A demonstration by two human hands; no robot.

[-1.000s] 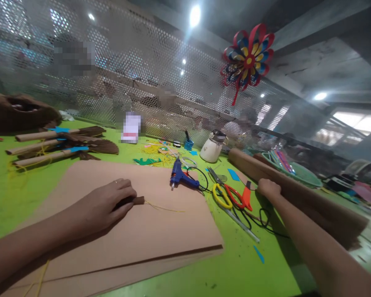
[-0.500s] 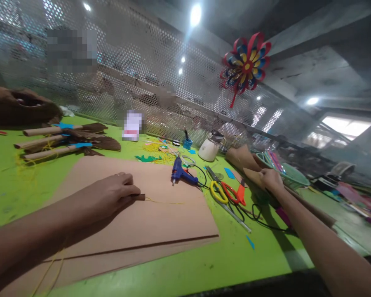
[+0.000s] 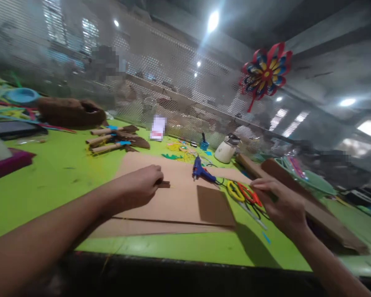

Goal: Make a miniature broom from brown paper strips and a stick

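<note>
- The right hand [image 3: 282, 206] hangs at the near right above the green table [image 3: 49, 177]. Its fingers are half curled beside a long paper roll [image 3: 330, 220], and I cannot tell whether it grips anything.
- The roll's long axis runs from near right to far left.
- A dark brown sheet [image 3: 214, 205] lies on the near right corner of the cardboard sheets [image 3: 179, 202].
- The left hand [image 3: 139, 189] rests on the cardboard, closed around a small brown stick [image 3: 164, 184]. The stick lies flat, left to right, with its free end pointing right.
- Scissors [image 3: 235, 192] lie between the dark sheet and the right hand.
- A blue glue gun [image 3: 200, 171] sits farther back.
- A white jug [image 3: 225, 152] stands at the far edge, and a paper pinwheel [image 3: 266, 72] hangs above it.
</note>
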